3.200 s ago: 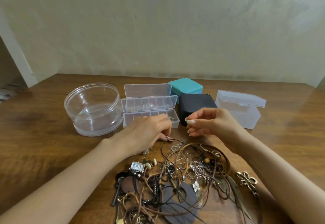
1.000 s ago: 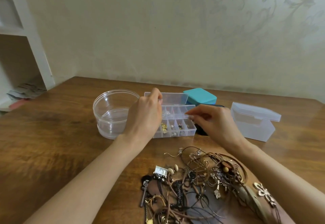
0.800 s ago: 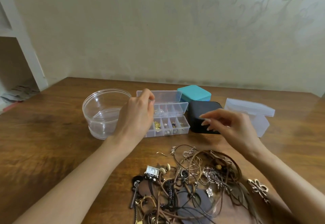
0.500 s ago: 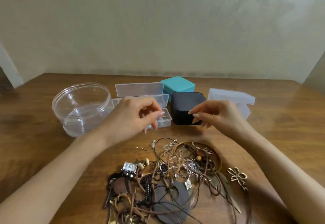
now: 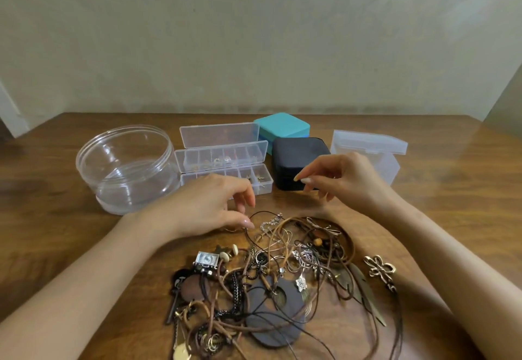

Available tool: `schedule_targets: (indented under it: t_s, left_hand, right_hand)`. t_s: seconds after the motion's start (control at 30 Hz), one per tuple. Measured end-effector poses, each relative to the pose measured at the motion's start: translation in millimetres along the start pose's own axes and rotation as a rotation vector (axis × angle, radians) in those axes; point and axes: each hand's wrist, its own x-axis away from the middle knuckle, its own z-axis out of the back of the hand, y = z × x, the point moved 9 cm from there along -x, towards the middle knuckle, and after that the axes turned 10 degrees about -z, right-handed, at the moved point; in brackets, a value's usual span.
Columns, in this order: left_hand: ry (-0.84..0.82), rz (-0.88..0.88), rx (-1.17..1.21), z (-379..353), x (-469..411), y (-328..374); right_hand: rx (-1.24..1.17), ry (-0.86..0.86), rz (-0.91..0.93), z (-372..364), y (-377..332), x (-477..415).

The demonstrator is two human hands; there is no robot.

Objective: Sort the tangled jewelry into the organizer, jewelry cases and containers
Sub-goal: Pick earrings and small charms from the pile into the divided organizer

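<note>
A tangled pile of jewelry (image 5: pixel 282 277), made of leather cords, chains, pendants and rings, lies on the wooden table (image 5: pixel 56 218) in front of me. My left hand (image 5: pixel 206 207) hovers at the pile's upper left edge with loosely curled fingers, its thumb tip close to a small hook earring (image 5: pixel 234 229). My right hand (image 5: pixel 347 181) hangs above the pile's far edge, in front of the black jewelry case (image 5: pixel 296 156); thumb and forefinger are near each other with nothing visible between them. The clear compartment organizer (image 5: pixel 223 159) stands lid open, with small pieces in several cells.
A round clear container (image 5: pixel 127 167) stands at the left of the organizer. A teal jewelry case (image 5: pixel 282 127) sits behind the black one. A frosted plastic box (image 5: pixel 372 147) with a hinged lid is at the right. A flower-shaped metal pendant (image 5: pixel 380 268) lies at the pile's right.
My left hand has come back from the organizer and dropped to the pile's upper left edge. My right hand has stayed hovering near the black case.
</note>
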Motion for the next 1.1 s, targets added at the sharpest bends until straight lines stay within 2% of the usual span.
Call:
schedule_targets:
  t_s: [0.3, 0.5, 0.77, 0.97, 1.1]
  left_hand:
    - [-0.038, -0.023, -0.003, -4, -1, -1]
    - [-0.061, 0.055, 0.052, -4, 1, -10]
    - [-0.047, 0.108, -0.163, 4, 7, -26]
    - [-0.046, 0.092, -0.194, 3, 5, -23]
    - [-0.034, 0.038, -0.175, 2, 2, -14]
  right_hand:
    - [0.009, -0.036, 0.005, -8, 0, 2]
    - [-0.040, -0.129, 0.012, -15, -4, 3]
    - [0.020, -0.191, -0.024, -12, 1, 0]
    - [-0.028, -0.233, -0.046, -6, 4, 2]
    - [-0.060, -0.348, -0.022, -15, -3, 11]
